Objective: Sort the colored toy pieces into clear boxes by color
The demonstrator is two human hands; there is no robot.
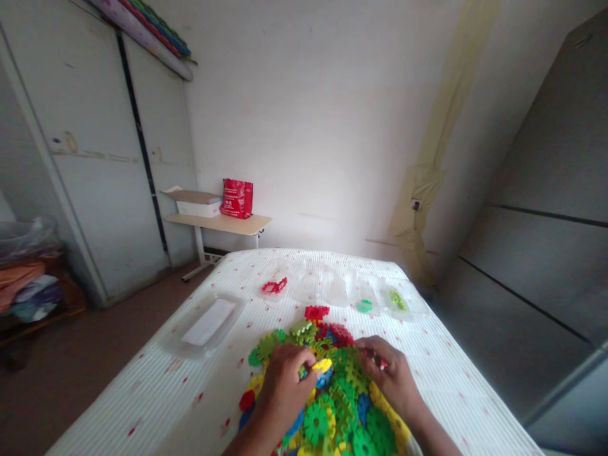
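A heap of plastic gear pieces (317, 423) in green, yellow, blue and red lies at the near end of the table. Over its left part, my left hand (291, 375) pinches a yellow gear piece (323, 365) between thumb and forefinger. My right hand (388, 372) is over the heap's right edge with its fingers curled. A bit of a small red piece (382, 365) shows among those fingers, mostly covered. Red gear pieces (340, 334) lie at the far side of the heap, between the hands.
On the white spotted tablecloth (156, 386), a clear lid (240, 311) holding a white paper sits left. Clear containers stand in a row beyond the heap, with red pieces (274, 287), a green piece (364, 306) and light-green pieces (398, 300). A side table (259, 225) bears a red bag (237, 199).
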